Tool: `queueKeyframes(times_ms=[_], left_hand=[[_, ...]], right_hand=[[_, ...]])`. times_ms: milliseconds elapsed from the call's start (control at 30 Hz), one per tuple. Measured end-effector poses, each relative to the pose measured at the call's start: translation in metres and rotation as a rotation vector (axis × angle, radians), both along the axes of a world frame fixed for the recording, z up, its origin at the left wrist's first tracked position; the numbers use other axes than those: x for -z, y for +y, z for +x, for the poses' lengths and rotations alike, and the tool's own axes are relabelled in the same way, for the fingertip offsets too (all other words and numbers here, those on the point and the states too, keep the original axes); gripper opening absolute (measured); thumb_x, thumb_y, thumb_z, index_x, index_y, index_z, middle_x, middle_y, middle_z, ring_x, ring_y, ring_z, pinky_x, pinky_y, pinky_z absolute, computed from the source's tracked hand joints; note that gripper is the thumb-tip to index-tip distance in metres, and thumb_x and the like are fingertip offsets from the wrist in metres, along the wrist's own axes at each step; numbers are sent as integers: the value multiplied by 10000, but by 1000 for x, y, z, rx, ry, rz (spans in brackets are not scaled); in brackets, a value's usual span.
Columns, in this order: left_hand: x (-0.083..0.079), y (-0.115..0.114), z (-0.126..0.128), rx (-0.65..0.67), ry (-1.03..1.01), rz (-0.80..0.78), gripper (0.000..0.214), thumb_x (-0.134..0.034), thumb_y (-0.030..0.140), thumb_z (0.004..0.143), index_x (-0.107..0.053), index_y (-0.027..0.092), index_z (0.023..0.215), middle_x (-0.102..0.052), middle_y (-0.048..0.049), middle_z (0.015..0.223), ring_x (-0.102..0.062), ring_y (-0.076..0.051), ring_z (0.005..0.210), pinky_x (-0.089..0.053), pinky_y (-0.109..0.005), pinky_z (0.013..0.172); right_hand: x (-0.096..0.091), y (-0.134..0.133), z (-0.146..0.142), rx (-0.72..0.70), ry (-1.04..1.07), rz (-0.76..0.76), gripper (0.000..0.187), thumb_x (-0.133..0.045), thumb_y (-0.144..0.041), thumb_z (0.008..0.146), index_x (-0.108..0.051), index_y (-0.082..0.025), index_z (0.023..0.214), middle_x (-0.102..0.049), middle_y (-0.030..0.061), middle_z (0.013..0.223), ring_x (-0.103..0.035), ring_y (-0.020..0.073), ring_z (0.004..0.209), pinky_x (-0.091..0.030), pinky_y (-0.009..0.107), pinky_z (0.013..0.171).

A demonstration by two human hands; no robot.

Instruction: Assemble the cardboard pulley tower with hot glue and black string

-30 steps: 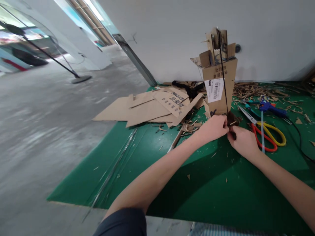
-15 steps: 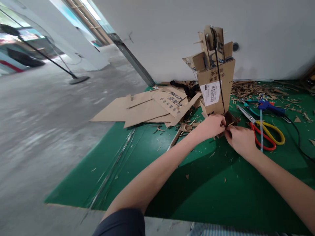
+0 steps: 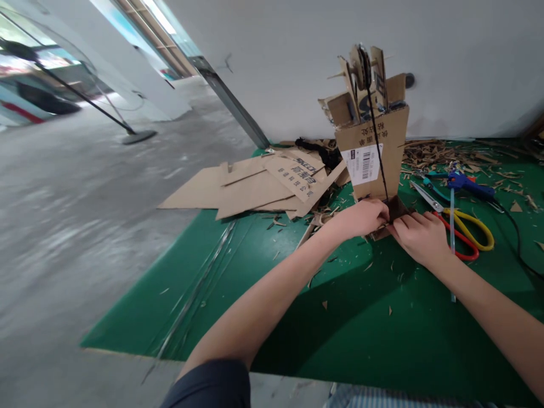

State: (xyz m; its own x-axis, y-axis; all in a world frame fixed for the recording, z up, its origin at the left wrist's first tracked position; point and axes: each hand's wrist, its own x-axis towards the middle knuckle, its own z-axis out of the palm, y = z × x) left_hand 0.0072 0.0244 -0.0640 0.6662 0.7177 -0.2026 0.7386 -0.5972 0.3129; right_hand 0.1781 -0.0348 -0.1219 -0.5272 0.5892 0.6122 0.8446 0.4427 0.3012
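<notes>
A tall cardboard model [image 3: 374, 153] stands on the green mat [image 3: 348, 317], with a white barcode label on its front and a black cord [image 3: 376, 130] running down from a wheel at its top. My left hand [image 3: 361, 218] and my right hand [image 3: 419, 235] meet at the model's foot. Both are closed in a pinch on a small dark cardboard piece [image 3: 395, 208] where the cord ends.
Flat cardboard sheets [image 3: 255, 187] lie to the left of the model. Red and yellow scissors [image 3: 459, 226], a blue glue gun [image 3: 467, 184] with its black cable and a clear glue stick [image 3: 453, 226] lie to the right. Cardboard scraps litter the mat. Grey floor lies beyond the mat's left edge.
The model's top has tilted slightly left. My hands stay at its foot, the right one shifted a little up and closer to the dark piece.
</notes>
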Motion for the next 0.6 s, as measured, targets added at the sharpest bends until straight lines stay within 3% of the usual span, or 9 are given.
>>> queueKeyframes(times_ms=[200,300,467,600], left_hand=[[1,0,0,3,39,1,213,-483,156,874,-655,152,999,-703,-62,1042,-648,-188,964,-488,-277,837],[-1,-3,3,13,79,15,199,-443,162,892,-629,137,959,-697,-84,1008,-642,-198,939,-484,-293,814],[-4,-9,8,-59,104,37,205,-426,201,925,-608,123,975,-680,-103,1008,-634,-205,932,-483,-298,786],[1,-11,10,-80,66,87,201,-432,208,937,-601,110,984,-670,-119,1022,-628,-216,979,-480,-309,832]], right_hand=[[1,2,1,-10,24,-14,255,-546,-186,906,-583,-183,654,-619,8,613,-548,150,608,-232,334,606],[3,-1,0,25,79,-114,267,-523,-210,913,-599,-180,659,-639,18,625,-569,150,614,-235,329,590],[5,-7,-6,168,465,-498,213,-526,-324,883,-672,-186,813,-710,46,755,-596,158,609,-237,296,531],[1,-2,-11,117,1089,-973,171,-540,-302,837,-666,-192,804,-679,34,723,-577,137,542,-326,260,496]])
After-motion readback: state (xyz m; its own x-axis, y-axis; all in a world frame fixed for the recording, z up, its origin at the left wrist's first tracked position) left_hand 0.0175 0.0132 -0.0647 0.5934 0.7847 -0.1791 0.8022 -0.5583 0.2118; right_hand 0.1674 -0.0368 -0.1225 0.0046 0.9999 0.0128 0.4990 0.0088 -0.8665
